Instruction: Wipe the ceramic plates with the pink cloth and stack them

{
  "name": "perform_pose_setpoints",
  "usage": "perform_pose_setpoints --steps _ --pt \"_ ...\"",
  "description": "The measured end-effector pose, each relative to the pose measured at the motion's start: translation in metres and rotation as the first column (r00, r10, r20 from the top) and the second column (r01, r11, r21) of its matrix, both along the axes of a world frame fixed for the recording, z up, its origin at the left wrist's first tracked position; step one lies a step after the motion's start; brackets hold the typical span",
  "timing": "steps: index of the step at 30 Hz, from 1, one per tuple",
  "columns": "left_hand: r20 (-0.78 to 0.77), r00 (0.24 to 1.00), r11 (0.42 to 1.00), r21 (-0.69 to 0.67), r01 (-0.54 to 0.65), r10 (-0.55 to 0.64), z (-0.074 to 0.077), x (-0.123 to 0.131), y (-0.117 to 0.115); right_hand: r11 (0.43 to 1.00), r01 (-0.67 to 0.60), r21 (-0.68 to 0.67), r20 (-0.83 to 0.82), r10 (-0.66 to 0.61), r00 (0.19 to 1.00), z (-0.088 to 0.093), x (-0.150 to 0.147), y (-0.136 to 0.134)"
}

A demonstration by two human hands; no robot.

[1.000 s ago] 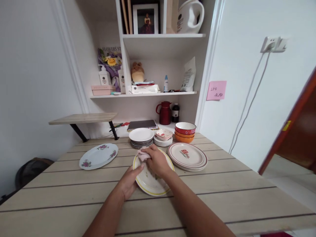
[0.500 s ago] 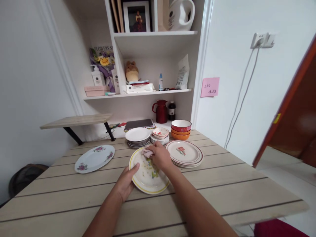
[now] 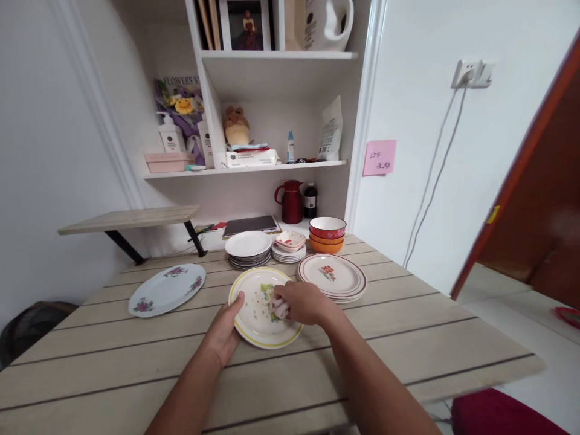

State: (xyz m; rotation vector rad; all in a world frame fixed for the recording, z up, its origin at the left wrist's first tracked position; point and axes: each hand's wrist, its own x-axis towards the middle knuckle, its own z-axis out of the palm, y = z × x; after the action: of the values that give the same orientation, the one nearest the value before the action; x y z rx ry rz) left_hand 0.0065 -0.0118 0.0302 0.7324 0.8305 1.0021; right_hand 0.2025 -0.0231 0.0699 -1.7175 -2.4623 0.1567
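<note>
At the slatted table (image 3: pixel 281 383), the left hand (image 3: pixel 223 329) pinches a plate (image 3: pixel 257 329) by its left rim; the right hand (image 3: pixel 304 302) pinches a cloth (image 3: pixel 280 309) just right of the plate's middle.

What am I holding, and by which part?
Your left hand holds the yellow-rimmed plate by its left rim; your right hand, a bunched pale cloth, exact grip hidden.
</note>
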Motion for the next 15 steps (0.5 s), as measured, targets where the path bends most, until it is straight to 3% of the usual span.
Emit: perform_pose_setpoints --steps 5,8,11,15 --pt "0.097 0.995 1.000 0.020 0.022 -0.024 0.001 0.003 0.001 0.970 -0.241 0.030 -0.187 0.242 0.952 -0.011 -0.010 0.008" --pt "0.140 0.989 0.999 0.025 0.040 -0.043 0.000 0.004 0.002 0.949 -0.286 0.129 -0.312 0.313 0.897 -0.019 -0.032 0.011" --pt "0.138 0.990 1.000 0.023 -0.010 0.006 -0.003 0.004 0.003 0.961 -0.168 0.219 -0.398 0.246 0.884 -0.024 -0.054 0.015" --pt "0.124 0.992 0.998 0.055 -0.016 0.009 -0.005 0.004 0.005 0.969 0.076 0.235 -0.383 0.020 0.924 -0.021 -0.059 0.032"
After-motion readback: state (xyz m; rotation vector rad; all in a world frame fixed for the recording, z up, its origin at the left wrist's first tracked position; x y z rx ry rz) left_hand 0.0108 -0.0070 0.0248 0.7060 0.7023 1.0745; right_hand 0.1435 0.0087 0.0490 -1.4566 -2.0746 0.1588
